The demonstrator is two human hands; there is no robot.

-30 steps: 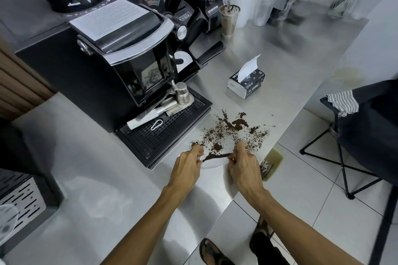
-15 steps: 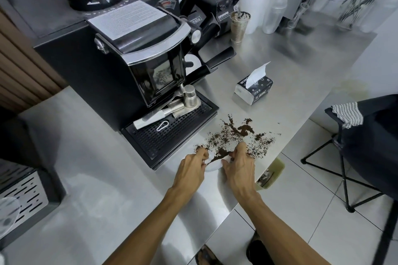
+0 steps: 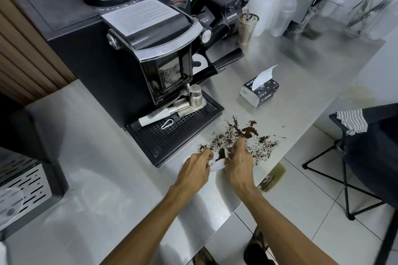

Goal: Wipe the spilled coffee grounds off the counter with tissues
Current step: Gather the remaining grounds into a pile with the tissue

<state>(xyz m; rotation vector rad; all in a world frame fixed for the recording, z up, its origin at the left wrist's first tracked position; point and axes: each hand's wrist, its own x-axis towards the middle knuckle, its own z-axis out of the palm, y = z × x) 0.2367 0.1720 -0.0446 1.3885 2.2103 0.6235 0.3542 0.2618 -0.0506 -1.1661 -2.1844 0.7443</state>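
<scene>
Centre frame, the left hand (image 3: 195, 168) and right hand (image 3: 238, 163) each pinch 1 side of a tissue (image 3: 216, 165) against the counter (image 3: 107, 178), with a small heap of grounds cupped in its fold. Just beyond, most of the grounds (image 3: 237, 135) lie scattered toward the counter's right edge. A rightward sweep could tip them onto the floor (image 3: 301, 200). The dark clumps look damp and may smear. The box (image 3: 259, 91) sits farther back.
</scene>
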